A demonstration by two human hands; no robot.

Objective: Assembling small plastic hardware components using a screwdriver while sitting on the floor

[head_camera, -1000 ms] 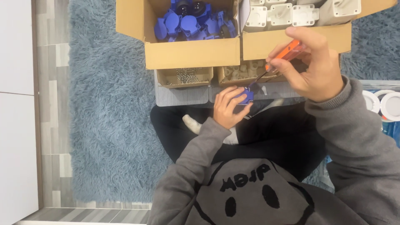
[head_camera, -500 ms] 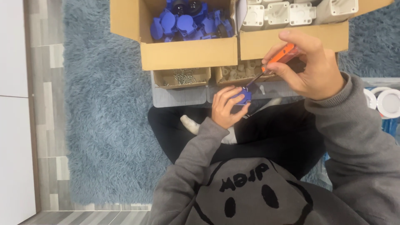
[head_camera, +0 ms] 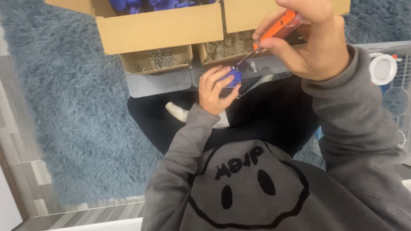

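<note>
Blue plastic part (head_camera: 231,76) sits pinched in left hand (head_camera: 214,89) above the lap; right hand (head_camera: 312,42) grips an orange-handled screwdriver (head_camera: 274,31), tip on the part. Small cardboard tray (head_camera: 156,62) holds screws, next tray (head_camera: 222,50) pale plugs, big box (head_camera: 158,25) blue parts.

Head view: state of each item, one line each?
left hand: gripping blue part
blue part: held, screwdriver tip on it
right hand: gripping screwdriver
screwdriver: tilted, tip down
cardboard box: open, blue parts inside
screw tray: open, holds screws
</note>
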